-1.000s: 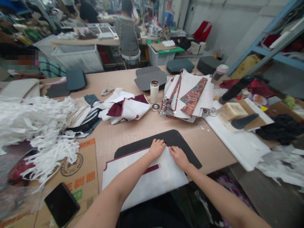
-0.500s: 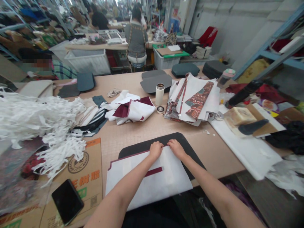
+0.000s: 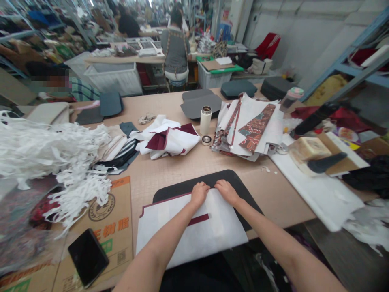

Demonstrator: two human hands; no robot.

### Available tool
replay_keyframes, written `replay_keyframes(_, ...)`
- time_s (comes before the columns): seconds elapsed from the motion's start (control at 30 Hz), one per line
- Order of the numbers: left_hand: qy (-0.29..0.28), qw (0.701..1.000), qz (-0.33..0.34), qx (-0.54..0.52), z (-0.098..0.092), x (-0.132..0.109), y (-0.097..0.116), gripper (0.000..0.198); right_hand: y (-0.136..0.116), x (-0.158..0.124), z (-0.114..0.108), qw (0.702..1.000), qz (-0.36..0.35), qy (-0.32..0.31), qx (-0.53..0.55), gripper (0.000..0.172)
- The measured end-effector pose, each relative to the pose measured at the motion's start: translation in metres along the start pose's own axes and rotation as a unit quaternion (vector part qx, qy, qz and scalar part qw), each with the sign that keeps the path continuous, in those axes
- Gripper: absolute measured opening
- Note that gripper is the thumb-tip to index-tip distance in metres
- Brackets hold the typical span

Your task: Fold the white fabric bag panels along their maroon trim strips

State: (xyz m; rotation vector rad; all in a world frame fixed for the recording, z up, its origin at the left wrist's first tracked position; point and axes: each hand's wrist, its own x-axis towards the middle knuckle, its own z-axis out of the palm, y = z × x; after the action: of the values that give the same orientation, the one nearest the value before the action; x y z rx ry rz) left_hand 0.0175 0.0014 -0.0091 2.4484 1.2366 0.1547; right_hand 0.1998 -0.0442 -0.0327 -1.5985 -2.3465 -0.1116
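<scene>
flat-palmed and unclenched, nothing pinched: left hand (image 3: 199,194) and right hand (image 3: 227,192) pressed side by side, fingers along the far edge of a white nonwoven sheet (image 3: 188,233). likely trouble: sideways creep over the dark rounded panel (image 3: 240,186) from uneven pressure, or a crease from dragging fingers. sheet lying flat and smooth across that panel's near half, overhanging toward the tabletop (image 3: 282,198) edge, with maroon trim (image 3: 164,198) along one side and a maroon strip (image 3: 199,219) near the middle.
</scene>
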Motion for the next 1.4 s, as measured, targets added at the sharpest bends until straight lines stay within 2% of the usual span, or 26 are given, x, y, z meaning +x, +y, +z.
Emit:
replay_keyframes(0.33,0.011,0.996,0.055,0.072,0.008,-0.004,-0.004,0.024,0.001,-0.006,0.0,0.998,-0.032,0.052,0.0,0.023)
replay_keyframes(0.57,0.014,0.984,0.108,0.138,0.004,-0.009,0.0,0.026,-0.003,-0.013,0.0,0.997,-0.054,0.047,-0.018,0.027)
replay_keyframes(0.7,0.017,0.979,0.123,0.16,0.004,-0.012,0.003,0.025,-0.011,-0.021,0.004,0.998,-0.034,0.051,-0.016,0.035)
replay_keyframes(0.87,0.014,0.977,0.125,0.17,0.006,-0.012,0.005,0.024,-0.022,-0.024,0.01,0.998,0.018,0.061,-0.017,0.035)
replay_keyframes(1.1,0.018,0.976,0.121,0.18,0.001,-0.02,-0.003,0.025,-0.026,-0.021,0.007,0.996,0.003,0.061,-0.067,0.035)
replay_keyframes(1.23,0.021,0.978,0.106,0.178,-0.003,-0.029,-0.011,0.022,-0.042,-0.009,0.005,0.995,0.037,0.06,-0.071,0.029)
replay_keyframes(1.4,0.024,0.979,0.101,0.177,-0.005,-0.038,-0.02,0.024,-0.056,-0.005,0.008,0.998,0.018,0.047,-0.036,0.031)
